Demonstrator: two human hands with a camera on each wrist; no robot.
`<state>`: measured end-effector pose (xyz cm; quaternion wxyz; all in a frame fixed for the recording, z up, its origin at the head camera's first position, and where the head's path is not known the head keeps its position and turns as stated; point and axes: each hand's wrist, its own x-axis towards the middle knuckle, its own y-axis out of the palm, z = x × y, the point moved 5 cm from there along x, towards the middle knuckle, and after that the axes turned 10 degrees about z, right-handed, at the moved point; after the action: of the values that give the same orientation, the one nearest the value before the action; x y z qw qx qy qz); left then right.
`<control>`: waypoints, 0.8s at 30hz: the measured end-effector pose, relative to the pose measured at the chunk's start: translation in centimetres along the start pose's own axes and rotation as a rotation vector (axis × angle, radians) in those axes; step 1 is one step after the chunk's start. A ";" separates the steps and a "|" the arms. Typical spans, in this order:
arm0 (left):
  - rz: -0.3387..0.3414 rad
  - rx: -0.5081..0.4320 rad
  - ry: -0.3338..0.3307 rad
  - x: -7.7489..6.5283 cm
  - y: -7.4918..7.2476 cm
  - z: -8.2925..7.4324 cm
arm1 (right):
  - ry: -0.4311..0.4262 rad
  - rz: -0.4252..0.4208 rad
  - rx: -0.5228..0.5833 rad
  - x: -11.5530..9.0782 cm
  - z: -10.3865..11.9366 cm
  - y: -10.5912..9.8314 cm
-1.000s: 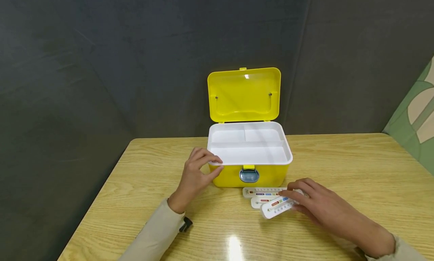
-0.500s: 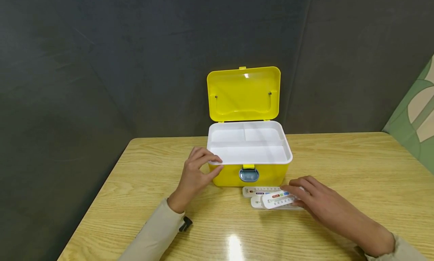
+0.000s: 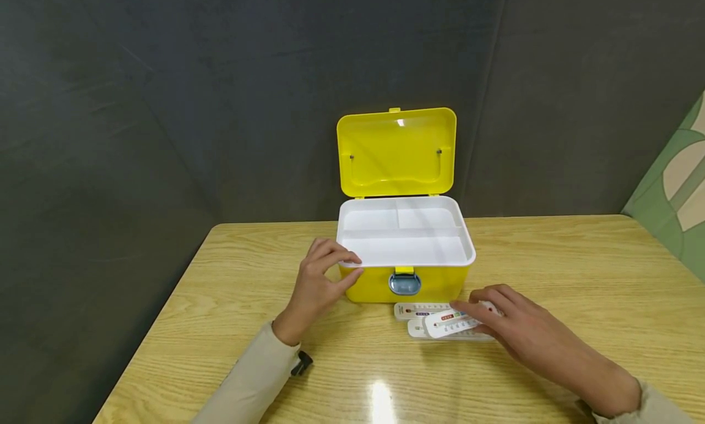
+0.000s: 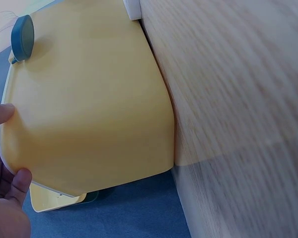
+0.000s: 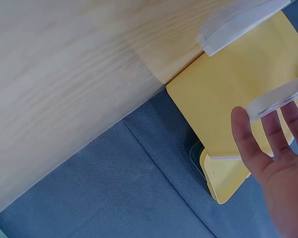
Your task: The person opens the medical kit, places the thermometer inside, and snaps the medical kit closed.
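A yellow storage box [image 3: 374, 287] stands on the table, its lid [image 3: 396, 155] raised and its white divided tray [image 3: 407, 251] showing. My left hand [image 3: 318, 283] pinches the box's front left rim between thumb and fingers. With thumb and fingers my right hand [image 3: 520, 329] grips a white oblong case [image 3: 437, 327] with rounded ends and coloured print. In the right wrist view this case [image 5: 270, 103] is clear of the table. Two similar cases, a rear one [image 3: 404, 312] and a front one [image 3: 415, 331], lie before the box, partly hidden by the held one.
A blue-grey latch [image 3: 404, 284] hangs on the box front. The wooden table [image 3: 248, 277] reaches a dark padded wall [image 3: 275, 106] behind. A green patterned panel [image 3: 683, 185] stands at the far right.
The held case has swung up and away from me, its near end less tilted, now overlapping the two lying cases. My left hand stays on the rim.
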<state>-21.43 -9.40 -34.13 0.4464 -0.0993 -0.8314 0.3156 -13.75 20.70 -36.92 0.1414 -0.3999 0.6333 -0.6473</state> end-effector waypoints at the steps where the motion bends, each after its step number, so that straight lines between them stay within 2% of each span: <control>1: 0.001 0.000 -0.002 0.0 0.0 0.0 | 0.001 0.001 -0.002 0.0 0.0 0.0; 12: -0.004 0.002 0.035 0.0 0.0 0.0 | -0.007 0.021 -0.044 0.1 -0.6 -0.3; 24: 0.005 -0.002 0.059 0.0 0.0 0.1 | -0.031 0.000 -0.048 1.1 -0.3 -0.8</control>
<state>-21.53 -9.46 -34.20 0.4699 -0.1111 -0.8179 0.3128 -14.42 20.33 -35.77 0.1414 -0.4134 0.6464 -0.6255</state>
